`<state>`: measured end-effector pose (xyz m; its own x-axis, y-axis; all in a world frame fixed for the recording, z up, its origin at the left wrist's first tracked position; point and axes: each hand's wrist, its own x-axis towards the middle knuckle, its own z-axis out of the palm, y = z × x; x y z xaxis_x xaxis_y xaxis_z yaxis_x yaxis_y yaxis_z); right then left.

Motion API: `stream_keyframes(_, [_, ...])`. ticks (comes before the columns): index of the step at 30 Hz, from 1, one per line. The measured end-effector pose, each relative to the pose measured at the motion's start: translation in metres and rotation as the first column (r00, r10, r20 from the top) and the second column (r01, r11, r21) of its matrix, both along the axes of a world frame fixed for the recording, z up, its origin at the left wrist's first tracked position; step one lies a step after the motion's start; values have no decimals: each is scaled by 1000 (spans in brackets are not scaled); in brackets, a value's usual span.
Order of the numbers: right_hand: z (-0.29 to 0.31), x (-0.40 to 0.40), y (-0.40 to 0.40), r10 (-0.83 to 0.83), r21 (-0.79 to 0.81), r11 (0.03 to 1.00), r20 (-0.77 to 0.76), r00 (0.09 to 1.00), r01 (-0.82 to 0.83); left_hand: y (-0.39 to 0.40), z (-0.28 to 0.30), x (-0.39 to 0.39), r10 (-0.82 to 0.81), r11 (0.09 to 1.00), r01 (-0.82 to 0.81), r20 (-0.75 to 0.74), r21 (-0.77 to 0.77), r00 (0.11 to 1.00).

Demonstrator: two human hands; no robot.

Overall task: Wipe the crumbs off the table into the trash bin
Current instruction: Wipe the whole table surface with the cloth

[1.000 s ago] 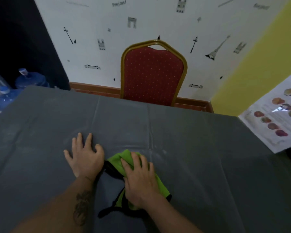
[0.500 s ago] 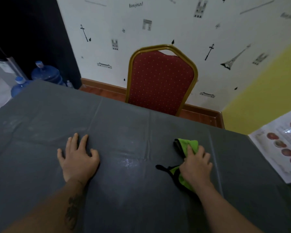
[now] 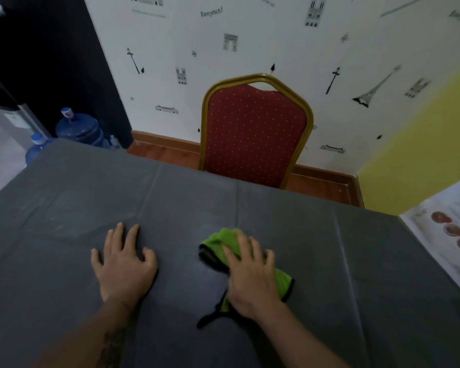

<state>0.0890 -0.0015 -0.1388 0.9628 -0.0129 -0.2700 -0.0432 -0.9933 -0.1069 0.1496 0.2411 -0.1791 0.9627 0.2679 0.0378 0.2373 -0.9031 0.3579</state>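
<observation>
Green cloth [image 3: 219, 241] under right hand [image 3: 251, 274], long axis far-left to near-right

The right hand [image 3: 250, 274] hides much of the green cloth [image 3: 221, 239].

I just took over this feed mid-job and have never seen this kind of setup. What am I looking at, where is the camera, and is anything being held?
There is no machine here: a person works with two bare hands. The single picture comes from a wide-angle camera worn on their head, looking forward and down, so the forearms enter from the bottom edge. The surface is a table under a dark grey cover. The right hand lies flat on a green cloth with black edging, pressing it to the table. The left hand rests on the bare cover, holding nothing. A printed menu sheet shows at the right edge. Beyond the table stands a red chair, with blue water jugs on the floor at left. No trash bin is in view, and I cannot make out crumbs.
</observation>
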Motion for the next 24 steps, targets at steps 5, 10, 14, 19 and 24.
stream_keyframes(5, [10, 16, -80, -346, -127, 932, -28, 938, 340, -13, 10, 8, 35, 999, -35, -70, 4, 997])
stream_keyframes(10, [36, 51, -78, -445, -3, 895, 45, 894, 445, -57, 28, 49, -9, 995, 0, -85, -100, 996])
stream_keyframes(14, [48, 91, -24, -281, 139, 955, 148, 948, 262, -89, 21, 67, -30, 983, 7, -121, -186, 992])
stream_keyframes(19, [9, 114, 17, -22, 98, 995, -78, 997, 30, -96, -2, 62, -19, 1000, 20, -74, 11, 997])
stream_keyframes(24, [-10, 112, 15, -53, 105, 993, 38, 998, 48, -98, -5, 65, -15, 998, 19, -71, 58, 997])
